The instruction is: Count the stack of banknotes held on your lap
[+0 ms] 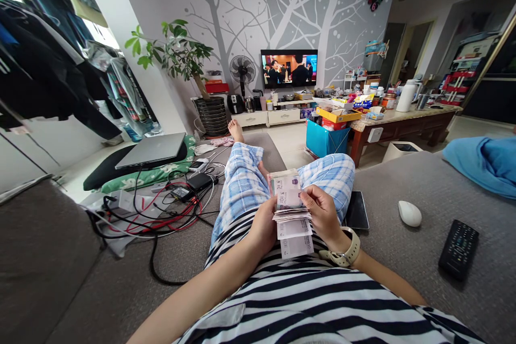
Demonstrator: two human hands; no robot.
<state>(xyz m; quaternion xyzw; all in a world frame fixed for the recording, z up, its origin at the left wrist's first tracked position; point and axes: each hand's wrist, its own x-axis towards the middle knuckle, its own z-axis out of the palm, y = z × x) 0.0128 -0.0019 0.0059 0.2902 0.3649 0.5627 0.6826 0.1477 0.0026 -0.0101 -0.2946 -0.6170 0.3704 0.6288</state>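
A stack of banknotes (pixel 288 185) is held over my lap between both hands. Several notes fan downward toward my striped shirt, their lower ends hanging loose. My left hand (pixel 264 223) is closed on the left edge of the stack, its fingers mostly hidden behind the paper. On the right side, my right hand (pixel 322 212) pinches the edge of a note between thumb and fingers. A pale wristwatch (pixel 347 247) sits on my right wrist. Close by that hand, a dark phone or tablet (pixel 357 210) lies on the sofa beside my thigh.
To the right on the sofa (pixel 387 183) lie a white mouse (pixel 410 214), a black remote control (pixel 458 250) and blue cloth (pixel 484 164). Tangled cables (pixel 189 209) and a laptop (pixel 152 150) are at left. Beyond stand a blue box (pixel 326 138) and a cluttered table (pixel 374 134).
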